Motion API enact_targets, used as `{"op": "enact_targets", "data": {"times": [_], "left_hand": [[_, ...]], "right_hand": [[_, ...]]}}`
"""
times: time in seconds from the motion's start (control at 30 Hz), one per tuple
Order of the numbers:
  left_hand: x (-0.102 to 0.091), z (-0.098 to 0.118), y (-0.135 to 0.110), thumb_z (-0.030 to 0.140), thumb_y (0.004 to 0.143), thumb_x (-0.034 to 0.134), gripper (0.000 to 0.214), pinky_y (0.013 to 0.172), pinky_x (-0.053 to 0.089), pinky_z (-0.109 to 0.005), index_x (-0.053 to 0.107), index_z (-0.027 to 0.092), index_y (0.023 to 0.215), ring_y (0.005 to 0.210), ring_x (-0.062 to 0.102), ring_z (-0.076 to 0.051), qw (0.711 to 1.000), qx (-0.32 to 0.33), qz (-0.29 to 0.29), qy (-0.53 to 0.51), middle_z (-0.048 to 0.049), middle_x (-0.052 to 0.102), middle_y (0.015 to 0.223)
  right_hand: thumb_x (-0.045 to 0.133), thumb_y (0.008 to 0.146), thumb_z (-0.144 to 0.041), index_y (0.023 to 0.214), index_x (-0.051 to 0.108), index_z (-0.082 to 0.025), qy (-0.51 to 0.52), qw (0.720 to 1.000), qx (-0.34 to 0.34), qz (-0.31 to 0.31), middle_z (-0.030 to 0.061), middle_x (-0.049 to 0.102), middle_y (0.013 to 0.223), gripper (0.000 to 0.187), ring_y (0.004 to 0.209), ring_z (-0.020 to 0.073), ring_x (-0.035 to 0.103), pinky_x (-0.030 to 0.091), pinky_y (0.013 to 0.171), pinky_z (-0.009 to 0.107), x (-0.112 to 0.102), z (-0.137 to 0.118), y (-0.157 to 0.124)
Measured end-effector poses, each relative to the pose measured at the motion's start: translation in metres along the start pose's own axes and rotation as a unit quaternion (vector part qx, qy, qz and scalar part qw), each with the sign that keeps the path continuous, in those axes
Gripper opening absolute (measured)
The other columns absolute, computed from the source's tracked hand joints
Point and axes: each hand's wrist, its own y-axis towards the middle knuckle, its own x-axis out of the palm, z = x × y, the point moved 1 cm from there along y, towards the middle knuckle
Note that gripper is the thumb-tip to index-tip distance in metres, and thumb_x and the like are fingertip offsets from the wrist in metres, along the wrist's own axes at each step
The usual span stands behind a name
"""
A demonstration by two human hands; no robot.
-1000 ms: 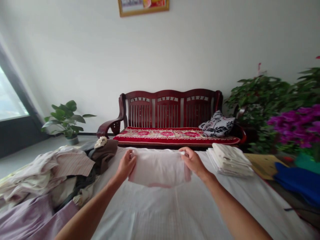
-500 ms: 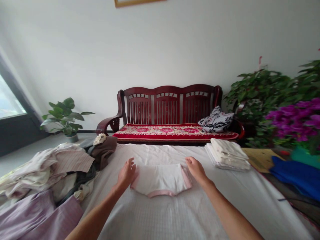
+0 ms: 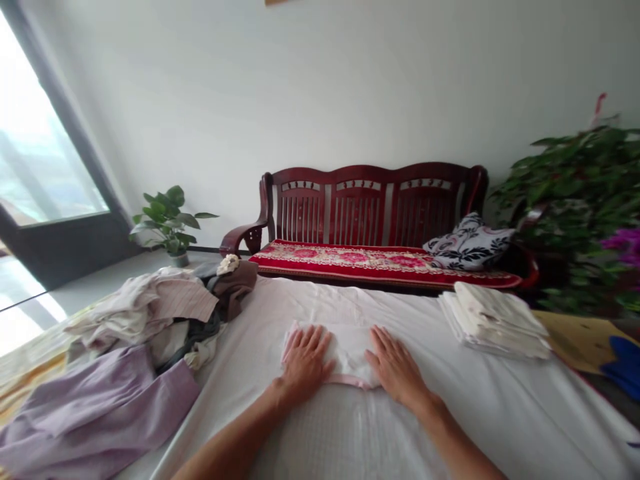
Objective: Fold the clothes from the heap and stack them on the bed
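A small white garment with pink trim [image 3: 347, 350] lies folded on the white sheet [image 3: 350, 433] in front of me. My left hand [image 3: 306, 357] rests flat on its left side, fingers spread. On its right side, my right hand [image 3: 395, 363] lies flat too, palm down with the fingers stretched out. Between the hands the white cloth shows, with a pink edge along the bottom. The parts under my palms are hidden.
Rumpled clothes [image 3: 185, 300] and a lilac garment [image 3: 100, 413] are heaped at the left. A stack of folded white cloths [image 3: 495, 320] sits at the right. Behind stands a dark red wooden bench [image 3: 360, 207] with a patterned cushion [image 3: 470, 243]. Blue cloth [image 3: 623, 367] lies at the far right.
Both hands have come down from beside the garment onto it and now lie flat. The view has turned to the left. The garment's pink right side no longer shows.
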Motion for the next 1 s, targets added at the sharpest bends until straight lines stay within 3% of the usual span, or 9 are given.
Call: {"op": "enact_targets", "data": {"times": [0.1,0.2,0.3,0.47,0.57,0.67,0.77,0.87,1.0], "left_hand": [[0.003,-0.006,-0.002,0.048,0.097,0.048,0.058,0.122,0.020,-0.055,0.041,0.025,0.151,0.147,0.032,-0.031,1.000,-0.016,0.013,0.011,-0.0104,0.040,0.158],[0.006,-0.008,-0.003,0.047,0.098,0.046,0.058,0.123,0.018,-0.054,0.041,0.024,0.151,0.148,0.031,-0.031,0.999,-0.021,0.023,0.018,-0.0106,0.040,0.158],[0.009,-0.009,-0.002,0.046,0.097,0.047,0.058,0.123,0.017,-0.053,0.043,0.022,0.150,0.148,0.031,-0.031,0.999,-0.026,0.022,0.023,-0.0115,0.041,0.158],[0.008,-0.009,-0.003,0.044,0.096,0.049,0.055,0.122,0.019,-0.054,0.046,0.022,0.147,0.146,0.034,-0.032,0.999,-0.028,0.025,0.026,-0.0117,0.043,0.156],[0.005,-0.001,-0.002,0.036,0.095,0.051,0.048,0.121,0.020,-0.059,0.053,0.022,0.141,0.145,0.035,-0.034,0.999,-0.025,0.031,0.025,-0.0117,0.048,0.153],[0.004,0.019,0.000,0.027,0.095,0.049,0.045,0.121,0.026,-0.055,0.054,0.024,0.140,0.146,0.036,-0.031,0.998,0.065,0.009,-0.009,-0.0084,0.049,0.152],[0.005,0.044,0.004,0.031,0.096,0.050,0.051,0.121,0.028,-0.051,0.048,0.024,0.146,0.147,0.035,-0.028,0.989,0.138,-0.015,-0.051,-0.0059,0.046,0.155],[0.005,0.059,0.006,0.032,0.094,0.054,0.058,0.122,0.027,-0.052,0.041,0.026,0.151,0.148,0.033,-0.028,0.989,0.132,-0.031,-0.061,-0.0052,0.041,0.158],[0.004,0.063,0.006,0.031,0.094,0.054,0.062,0.122,0.024,-0.052,0.036,0.028,0.153,0.150,0.029,-0.029,0.989,0.128,-0.057,-0.050,-0.0044,0.034,0.162]], "right_hand": [[0.035,0.099,-0.036,0.141,0.054,-0.021,0.067,0.998,0.005,0.012,0.0102,0.053,0.149,0.049,0.141,0.0258,0.044,0.038,0.113,0.048,-0.004,0.018,0.005],[0.033,0.096,-0.027,0.124,0.066,-0.020,0.130,0.987,0.067,0.066,0.0095,0.067,0.130,0.043,0.123,0.0217,0.058,0.044,0.107,0.038,-0.018,0.030,0.007],[0.041,0.091,-0.021,0.104,0.073,-0.021,0.108,0.980,0.137,0.098,0.0083,0.072,0.111,0.034,0.107,0.0232,0.063,0.047,0.098,0.035,-0.032,0.036,0.006],[0.049,0.081,-0.011,0.085,0.075,-0.025,0.040,0.986,0.150,0.055,0.0042,0.073,0.101,0.030,0.096,0.0225,0.060,0.045,0.089,0.032,-0.044,0.030,0.004],[0.051,0.083,-0.012,0.092,0.078,-0.028,0.011,0.987,0.154,0.039,0.0036,0.073,0.104,0.033,0.097,0.0230,0.060,0.044,0.086,0.032,-0.045,0.024,0.006],[0.052,0.085,-0.012,0.101,0.078,-0.031,0.006,0.985,0.171,0.022,0.0028,0.073,0.109,0.036,0.099,0.0229,0.060,0.043,0.085,0.031,-0.042,0.023,0.010],[0.050,0.085,-0.009,0.103,0.078,-0.032,0.024,0.984,0.175,0.013,0.0013,0.073,0.112,0.040,0.100,0.0210,0.060,0.043,0.087,0.029,-0.037,0.025,0.012],[0.048,0.086,-0.009,0.103,0.078,-0.032,0.042,0.984,0.174,0.010,-0.0002,0.073,0.112,0.042,0.102,0.0192,0.060,0.042,0.089,0.027,-0.036,0.027,0.014],[0.049,0.091,-0.017,0.111,0.076,-0.034,0.027,0.984,0.178,0.010,-0.0005,0.072,0.114,0.038,0.101,0.0202,0.060,0.042,0.087,0.029,-0.037,0.025,0.014]]}}
